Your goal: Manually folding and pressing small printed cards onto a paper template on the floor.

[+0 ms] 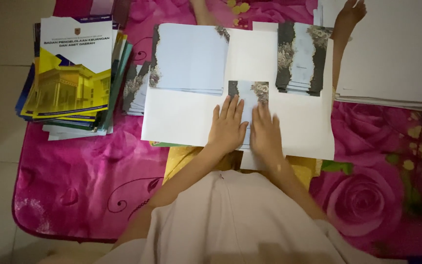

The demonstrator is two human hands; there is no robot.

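Both hands, left hand (227, 128) and right hand (265, 132), press flat, fingers together, on a floral-edged card (248, 93) whose long axis runs away from the person.

Your left hand (227, 128) and right hand (265, 133) lie flat over the lower part of the small card (248, 92), so you can't see its bottom edge. Another person's arm (339, 46) runs off the top edge. The white sheets (391, 54) are cut off at the right.
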